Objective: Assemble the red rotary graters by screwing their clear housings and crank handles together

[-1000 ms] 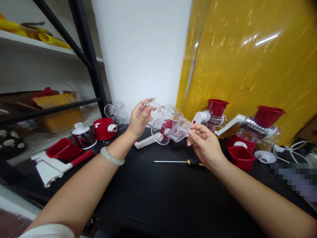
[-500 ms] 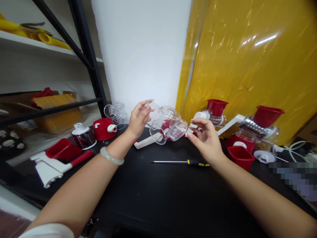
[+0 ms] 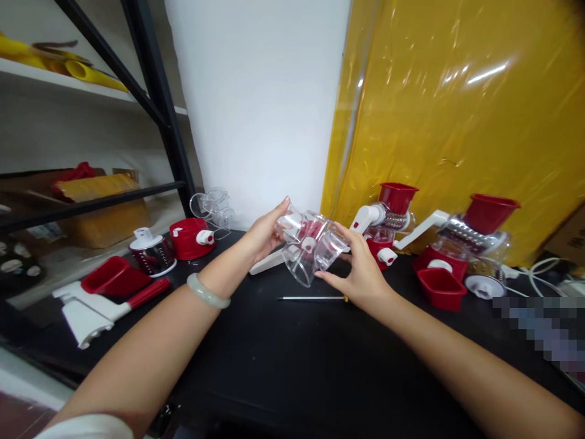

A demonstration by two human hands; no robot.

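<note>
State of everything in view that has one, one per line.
Left hand: closed on the clear housing's left end
Right hand: thumb and fingers around its right end
Clear housing: held above the table
Screwdriver: lying flat, handle mostly hidden
Grating drum: upright, white end up
Left red base: white knob fitted
Far-right grinder: hopper and crank fitted

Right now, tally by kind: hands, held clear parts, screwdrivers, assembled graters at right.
Hands: 2, left hand and right hand
Held clear part: 1
Screwdriver: 1
Assembled graters: 2, left-hand grater and right-hand grater
Total: 6
</note>
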